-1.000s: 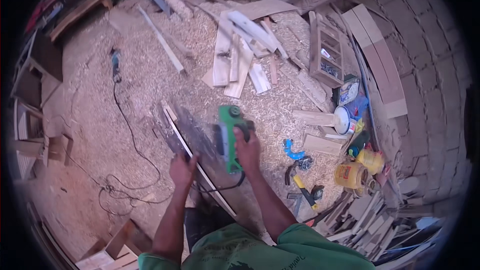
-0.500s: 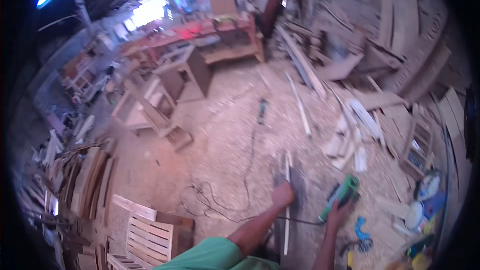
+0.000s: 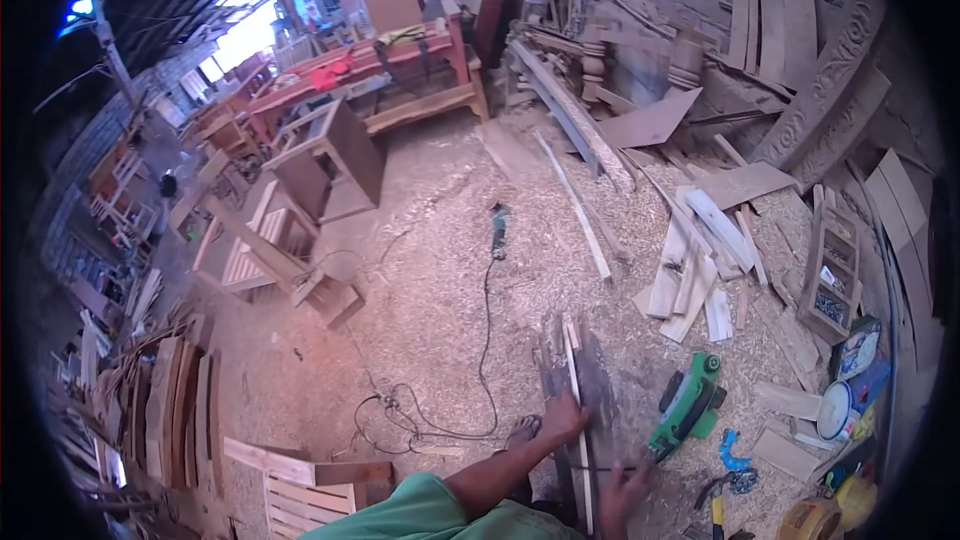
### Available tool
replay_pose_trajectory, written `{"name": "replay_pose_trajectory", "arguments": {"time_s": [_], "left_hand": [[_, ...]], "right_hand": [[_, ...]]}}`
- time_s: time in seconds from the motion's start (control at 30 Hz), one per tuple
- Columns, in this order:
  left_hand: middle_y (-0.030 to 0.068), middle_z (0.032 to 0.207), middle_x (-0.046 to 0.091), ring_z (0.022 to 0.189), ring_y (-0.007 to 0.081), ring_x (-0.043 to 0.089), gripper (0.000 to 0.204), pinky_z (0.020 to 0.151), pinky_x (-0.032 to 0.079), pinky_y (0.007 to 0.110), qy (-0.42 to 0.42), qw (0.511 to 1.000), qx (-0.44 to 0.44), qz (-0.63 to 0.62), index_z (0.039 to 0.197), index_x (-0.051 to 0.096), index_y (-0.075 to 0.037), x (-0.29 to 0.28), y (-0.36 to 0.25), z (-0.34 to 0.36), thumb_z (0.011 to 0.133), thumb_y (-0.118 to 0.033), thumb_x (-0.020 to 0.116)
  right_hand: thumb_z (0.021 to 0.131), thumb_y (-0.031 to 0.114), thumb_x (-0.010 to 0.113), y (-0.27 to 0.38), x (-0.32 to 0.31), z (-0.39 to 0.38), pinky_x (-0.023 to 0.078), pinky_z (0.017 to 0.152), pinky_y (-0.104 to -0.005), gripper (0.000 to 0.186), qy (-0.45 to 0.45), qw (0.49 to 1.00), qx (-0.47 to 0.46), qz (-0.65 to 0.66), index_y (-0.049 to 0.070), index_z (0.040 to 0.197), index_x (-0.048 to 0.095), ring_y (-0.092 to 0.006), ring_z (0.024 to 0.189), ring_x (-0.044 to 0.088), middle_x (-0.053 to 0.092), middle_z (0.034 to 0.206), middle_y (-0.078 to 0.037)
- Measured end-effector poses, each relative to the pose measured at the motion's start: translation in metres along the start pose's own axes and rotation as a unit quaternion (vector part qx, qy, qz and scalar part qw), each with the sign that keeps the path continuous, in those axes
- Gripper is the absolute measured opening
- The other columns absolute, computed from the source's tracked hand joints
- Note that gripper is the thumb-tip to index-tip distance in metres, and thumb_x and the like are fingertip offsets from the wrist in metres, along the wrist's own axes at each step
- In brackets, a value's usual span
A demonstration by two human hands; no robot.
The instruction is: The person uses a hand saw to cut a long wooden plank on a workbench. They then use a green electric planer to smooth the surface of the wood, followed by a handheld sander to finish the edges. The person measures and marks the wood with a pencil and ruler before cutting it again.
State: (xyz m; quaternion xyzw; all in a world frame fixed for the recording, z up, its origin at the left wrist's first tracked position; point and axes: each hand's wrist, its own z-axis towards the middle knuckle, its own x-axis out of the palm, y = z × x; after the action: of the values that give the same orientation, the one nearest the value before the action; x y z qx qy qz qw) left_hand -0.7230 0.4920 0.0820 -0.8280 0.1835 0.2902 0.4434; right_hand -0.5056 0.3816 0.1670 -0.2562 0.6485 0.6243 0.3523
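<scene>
My left hand (image 3: 566,418) is closed on a thin, pale wood strip (image 3: 573,360), which runs lengthwise over a dark plank (image 3: 602,380) on the floor. To the right of the strip, my right hand (image 3: 626,488) has its fingers apart and holds nothing. Just beyond that hand a green electric planer (image 3: 688,410) lies on the shavings, not touched by either hand. A dark cord crosses the plank near my right hand.
An angle grinder (image 3: 498,230) lies ahead, its black cord coiled at left. Planks (image 3: 690,285) and a compartmented wooden box (image 3: 832,265) are at right, near a white bucket (image 3: 834,410). A slatted wooden piece (image 3: 310,500) stands near left; a cabinet (image 3: 350,160) stands farther off.
My right hand has let go of the planer and moved down and left, toward the strip. My left hand has slid nearer along the strip. The view has shifted slightly.
</scene>
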Motion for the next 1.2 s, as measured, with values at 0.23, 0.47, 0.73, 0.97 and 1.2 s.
{"name": "replay_pose_trajectory", "arguments": {"time_s": [0.23,0.47,0.73,0.97,1.2], "left_hand": [[0.0249,0.105,0.078,0.104,0.0443,0.075,0.045,0.09,0.059,0.055,0.107,0.99,0.044,-0.085,0.11,0.076,-0.005,-0.032,0.053,0.086,0.106,-0.046,0.059],[0.0283,0.13,0.066,0.117,0.0485,0.066,0.042,0.096,0.055,0.06,-0.345,0.924,0.102,0.132,0.127,0.065,-0.007,-0.155,0.112,0.372,0.101,-0.039,0.069],[0.007,0.104,0.077,0.092,0.0232,0.063,0.049,0.08,0.052,0.048,-0.006,0.995,-0.073,-0.074,0.125,0.078,-0.001,-0.289,0.242,0.665,0.103,-0.045,0.073],[0.0067,0.159,0.059,0.136,0.0177,0.058,0.05,0.117,0.041,0.031,0.158,0.927,-0.032,-0.338,0.162,0.054,-0.005,-0.298,0.215,0.58,0.114,-0.016,0.049],[-0.0065,0.079,0.055,0.054,0.0033,0.046,0.024,0.041,0.032,0.018,0.122,0.95,-0.049,-0.284,0.118,0.066,-0.021,-0.282,0.215,0.332,0.115,-0.039,0.051]], "right_hand": [[0.094,0.042,0.079,-0.12,0.087,-0.049,0.056,0.083,-0.0611,0.051,0.209,0.975,0.046,-0.057,-0.002,0.117,0.069,-0.049,0.096,0.072,0.073,0.112,-0.028],[0.099,0.049,0.074,-0.045,0.099,-0.024,0.06,0.083,-0.0594,0.055,0.284,0.943,0.115,-0.13,0.008,0.136,0.066,-0.0512,0.096,0.073,0.071,0.13,-0.03],[0.099,0.026,0.063,0.007,0.081,0.009,0.061,0.083,-0.0551,0.037,0.31,0.924,0.111,-0.195,0.011,0.132,0.07,-0.0418,0.104,0.071,0.074,0.119,-0.019],[0.094,0.02,0.067,0.028,0.033,-0.012,0.062,0.081,-0.0501,0.054,0.237,0.958,0.097,-0.131,0.013,0.148,0.063,-0.0365,0.107,0.071,0.07,0.118,-0.013],[0.098,0.023,0.07,-0.028,-0.002,-0.113,0.061,0.073,-0.0497,0.057,0.207,0.951,0.222,-0.064,0.025,0.154,0.06,-0.035,0.104,0.071,0.066,0.111,-0.012]]}}
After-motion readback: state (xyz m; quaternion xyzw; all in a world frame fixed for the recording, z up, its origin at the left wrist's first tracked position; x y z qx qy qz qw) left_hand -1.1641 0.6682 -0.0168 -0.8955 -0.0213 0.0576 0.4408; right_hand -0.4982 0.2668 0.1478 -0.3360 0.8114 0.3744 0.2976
